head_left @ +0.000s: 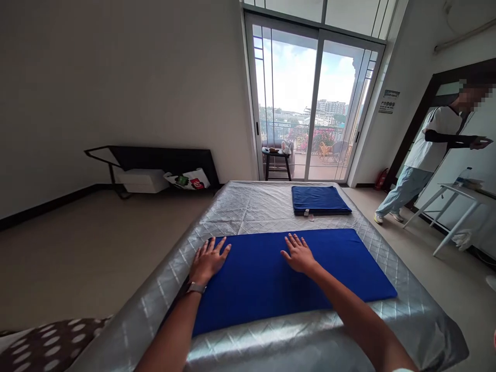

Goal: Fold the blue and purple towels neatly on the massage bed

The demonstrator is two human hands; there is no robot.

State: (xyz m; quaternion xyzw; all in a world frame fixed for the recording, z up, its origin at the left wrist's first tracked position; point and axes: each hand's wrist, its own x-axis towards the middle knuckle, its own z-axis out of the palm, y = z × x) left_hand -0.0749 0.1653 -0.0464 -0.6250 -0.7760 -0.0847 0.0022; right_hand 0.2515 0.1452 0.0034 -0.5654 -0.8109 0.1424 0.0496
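A bright blue cloth (263,279), folded into a flat long rectangle, lies across the silver quilted bed cover (232,209). My left hand (209,260) rests flat on its left end, fingers spread, with a watch band on the wrist. Near the middle of the cloth's far half, my right hand (299,254) also lies palm down with the fingers stretched out. Beyond it sits a smaller, darker blue folded cloth (320,200) with a pale tag at its near edge. The undersides of both hands are hidden.
A person (434,139) stands at the right by a white table (465,192). Sliding glass doors (315,103) are at the back, with a dark stool (276,157) there. A black frame (155,157) holds a white box (143,181) at left. Brown dotted fabric (54,343) lies front left.
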